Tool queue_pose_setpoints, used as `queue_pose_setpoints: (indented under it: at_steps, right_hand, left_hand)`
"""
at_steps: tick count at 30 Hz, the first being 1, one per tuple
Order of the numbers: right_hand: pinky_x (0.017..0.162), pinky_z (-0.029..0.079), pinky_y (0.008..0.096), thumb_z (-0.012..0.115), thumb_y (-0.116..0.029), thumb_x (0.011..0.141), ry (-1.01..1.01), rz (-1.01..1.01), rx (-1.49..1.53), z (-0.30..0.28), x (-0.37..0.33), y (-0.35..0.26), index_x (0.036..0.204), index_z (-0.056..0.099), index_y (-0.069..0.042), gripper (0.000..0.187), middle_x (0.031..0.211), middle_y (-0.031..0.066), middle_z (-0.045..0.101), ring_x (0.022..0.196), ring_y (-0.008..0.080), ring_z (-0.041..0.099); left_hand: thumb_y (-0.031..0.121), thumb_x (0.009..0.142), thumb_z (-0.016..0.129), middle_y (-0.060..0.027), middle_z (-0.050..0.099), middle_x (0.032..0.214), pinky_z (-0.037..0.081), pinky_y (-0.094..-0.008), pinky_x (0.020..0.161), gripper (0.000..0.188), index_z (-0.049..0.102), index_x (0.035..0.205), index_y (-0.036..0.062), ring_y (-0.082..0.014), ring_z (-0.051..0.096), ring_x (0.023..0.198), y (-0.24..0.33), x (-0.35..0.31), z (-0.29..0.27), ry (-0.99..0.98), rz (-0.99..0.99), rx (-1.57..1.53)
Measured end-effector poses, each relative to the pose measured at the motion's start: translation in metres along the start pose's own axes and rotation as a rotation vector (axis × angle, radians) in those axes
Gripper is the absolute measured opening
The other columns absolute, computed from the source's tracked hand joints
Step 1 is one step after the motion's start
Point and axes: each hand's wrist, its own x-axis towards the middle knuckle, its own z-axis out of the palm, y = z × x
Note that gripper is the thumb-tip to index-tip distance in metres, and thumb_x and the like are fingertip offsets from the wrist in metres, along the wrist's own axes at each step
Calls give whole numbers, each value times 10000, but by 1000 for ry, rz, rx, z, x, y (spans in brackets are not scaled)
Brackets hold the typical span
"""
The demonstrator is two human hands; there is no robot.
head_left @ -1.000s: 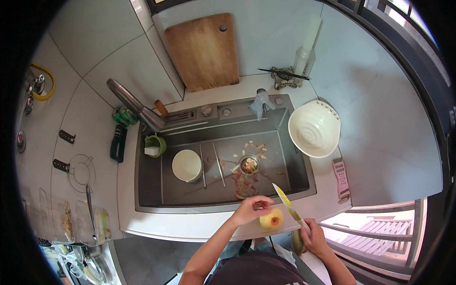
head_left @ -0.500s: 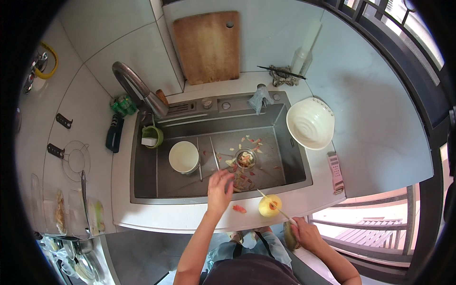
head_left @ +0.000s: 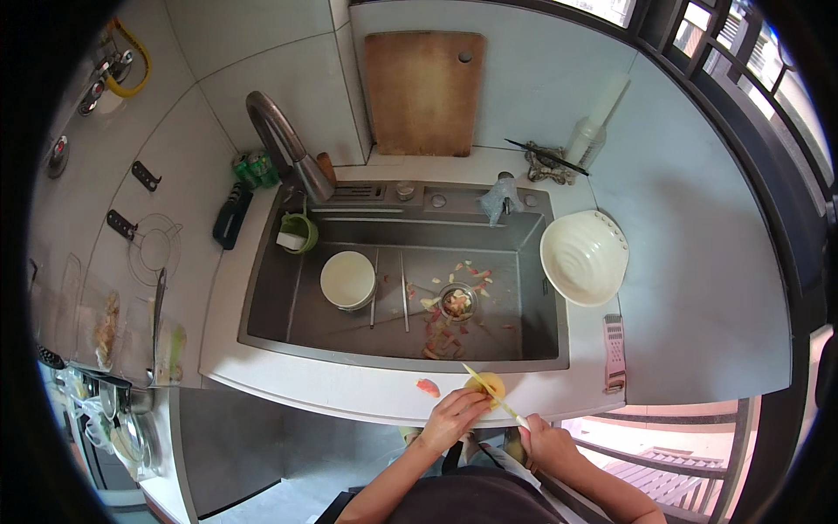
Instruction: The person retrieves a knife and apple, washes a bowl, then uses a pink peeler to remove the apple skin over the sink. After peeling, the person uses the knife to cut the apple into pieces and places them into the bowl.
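My left hand (head_left: 456,417) is closed on a peeled yellow apple (head_left: 495,384) at the counter's front edge, its fingers over the left side of the fruit. My right hand (head_left: 548,444) grips the pale handle of a knife (head_left: 511,412). The narrow blade slants up and left across the apple; how deep it sits in the flesh, if at all, I cannot tell. A reddish piece of peel (head_left: 428,387) lies on the counter left of the apple. Behind it, more peel scraps (head_left: 443,339) are scattered in the sink (head_left: 332,336), around the drain strainer (head_left: 457,302).
A white bowl (head_left: 348,279) and two thin sticks (head_left: 405,293) lie in the sink, beneath the faucet (head_left: 288,144). Right of it are a large cream bowl (head_left: 583,258) and a pink grater (head_left: 614,354). A wooden cutting board (head_left: 423,94) leans against the back wall.
My left hand has come down from over the sink and taken hold of the apple. The knife stays in my right hand. The whole view has shifted slightly.
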Motion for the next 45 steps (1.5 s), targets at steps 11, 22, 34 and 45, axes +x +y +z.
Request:
queue_pose_setpoints:
  at_steps: [11, 22, 34, 45]
  right_hand:
    - [530, 464, 446, 374, -219, 874, -437, -44, -31, -57, 44, -26, 859, 394, 45, 265, 626, 213, 562, 599, 361, 579]
    - [495, 466, 459, 385, -253, 873, -368, -6, 12, 1, 46, -2, 879, 377, 31, 285, 626, 211, 567, 553, 374, 574]
    - [492, 455, 466, 434, -247, 849, -130, -55, 212, 44, 34, 17, 877, 374, 0, 256, 595, 194, 558, 550, 374, 566]
    - [512, 428, 478, 469, -221, 833, -140, -108, 440, 58, 35, 37, 893, 370, -11, 240, 624, 217, 547, 578, 400, 545]
  left_hand:
    - [4, 619, 640, -34, 597, 930, 458, -295, 774, 275, 628, 885, 70, -201, 547, 921, 1, -4, 1, -13, 1, 17]
    - [16, 604, 650, -21, 600, 943, 466, -290, 771, 283, 636, 880, 80, -194, 552, 929, -4, -10, 7, 7, -21, -29]
    - [13, 614, 659, -30, 612, 938, 470, -296, 769, 259, 649, 863, 84, -198, 560, 922, -4, -7, 7, 23, -22, -33]
    - [2, 608, 659, -33, 617, 913, 464, -302, 764, 278, 639, 875, 76, -210, 570, 894, 1, -8, 10, -9, -1, -14]
